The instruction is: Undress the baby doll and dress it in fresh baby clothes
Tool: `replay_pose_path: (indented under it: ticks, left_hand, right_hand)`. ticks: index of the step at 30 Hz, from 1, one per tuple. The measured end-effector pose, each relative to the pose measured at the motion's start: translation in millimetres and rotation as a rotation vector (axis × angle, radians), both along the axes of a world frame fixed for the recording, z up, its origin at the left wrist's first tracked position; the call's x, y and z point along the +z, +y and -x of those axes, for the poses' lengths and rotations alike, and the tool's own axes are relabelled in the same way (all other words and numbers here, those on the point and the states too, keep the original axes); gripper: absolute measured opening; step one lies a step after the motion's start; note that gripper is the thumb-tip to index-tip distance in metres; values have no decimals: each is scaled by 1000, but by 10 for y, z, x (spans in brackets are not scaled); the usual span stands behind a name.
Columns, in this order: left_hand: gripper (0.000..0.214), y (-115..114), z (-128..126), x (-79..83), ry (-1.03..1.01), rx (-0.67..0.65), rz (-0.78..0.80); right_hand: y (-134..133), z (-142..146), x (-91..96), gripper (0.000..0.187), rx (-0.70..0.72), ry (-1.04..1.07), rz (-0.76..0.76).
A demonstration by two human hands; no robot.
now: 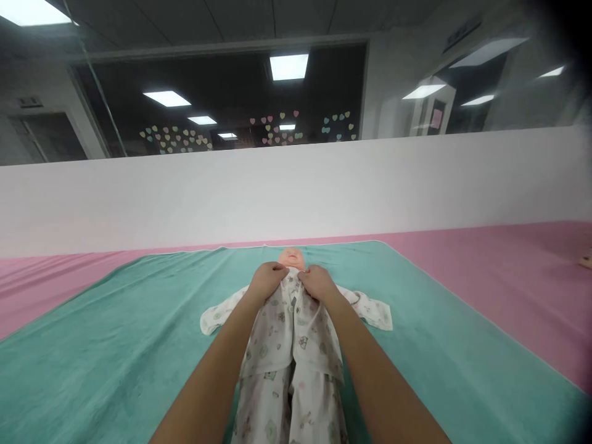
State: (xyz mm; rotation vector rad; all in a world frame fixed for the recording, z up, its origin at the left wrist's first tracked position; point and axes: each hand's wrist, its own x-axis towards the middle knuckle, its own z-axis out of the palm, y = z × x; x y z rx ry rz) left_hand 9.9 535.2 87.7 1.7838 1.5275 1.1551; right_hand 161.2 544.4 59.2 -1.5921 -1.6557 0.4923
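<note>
A baby doll [291,257] lies on its back on a teal blanket [152,333], its head away from me. It wears a white printed baby jacket [272,345] and matching printed trousers [266,404]. The jacket's sleeves spread out to both sides, and its front edges meet down the middle. My left hand [269,279] is closed on the left collar edge, just below the doll's head. Across from it, my right hand [318,282] pinches the right collar edge. Small snaps show near the upper front edge; whether they are fastened I cannot tell.
Under the teal blanket spreads a pink cover [499,277], showing at the left, back and right. A low white wall [287,197] rises behind it, with dark glass above. Something small and skin-toned [586,260] shows at the far right edge.
</note>
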Motion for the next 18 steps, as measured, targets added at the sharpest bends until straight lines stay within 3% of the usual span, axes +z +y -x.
replay_pose_path:
  ticks: [5, 9, 14, 18]
  left_hand:
    - [15, 53, -5, -150, -62, 54, -43]
    - [22, 1, 35, -99, -188, 28, -19]
    - [26, -46, -11, 18, -291, -66, 0]
    - [21, -2, -71, -39, -392, -99, -2]
  right_hand:
    - [19, -14, -95, 18, -80, 50, -77]
    - [24, 38, -67, 24, -86, 200, -128]
    - [3, 209, 62, 34, 13, 466, -168]
    - [39, 333, 34, 34, 52, 628, -109]
